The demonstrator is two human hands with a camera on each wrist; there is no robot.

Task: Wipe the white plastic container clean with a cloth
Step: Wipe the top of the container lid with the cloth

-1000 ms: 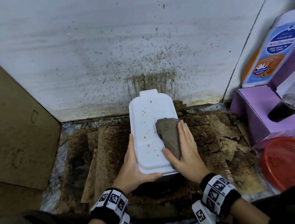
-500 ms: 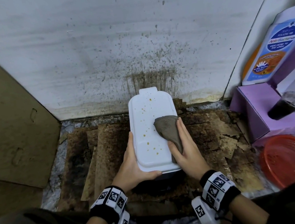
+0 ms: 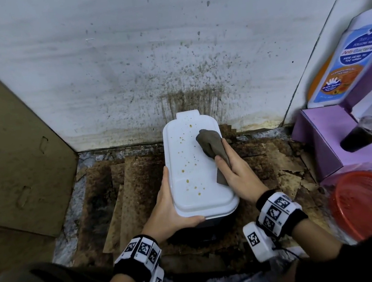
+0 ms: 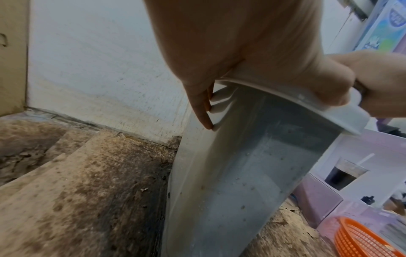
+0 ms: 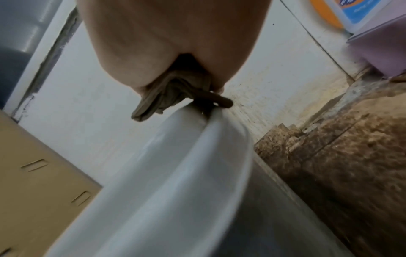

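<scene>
The white plastic container (image 3: 193, 170) stands on stained cardboard close to the wall, its lid dotted with brown spots. My left hand (image 3: 173, 202) grips its near-left corner, fingers (image 4: 202, 111) down the translucent side wall (image 4: 252, 165) and thumb over the lid's near rim. My right hand (image 3: 222, 151) pinches a grey-brown cloth (image 3: 210, 142) and presses it on the far right part of the lid. In the right wrist view the bunched cloth (image 5: 175, 92) sits under the palm on the lid's edge (image 5: 175, 173).
A spattered white wall (image 3: 171, 61) rises right behind the container. A cardboard panel (image 3: 14, 148) leans at the left. At the right are a purple box (image 3: 326, 138), a cup of dark drink (image 3: 365, 134), a wash bottle (image 3: 345, 64) and a red mesh basket (image 3: 370, 203).
My right hand has slid the cloth along the lid's right side, away from me toward the wall. The left hand keeps its hold on the near-left corner.
</scene>
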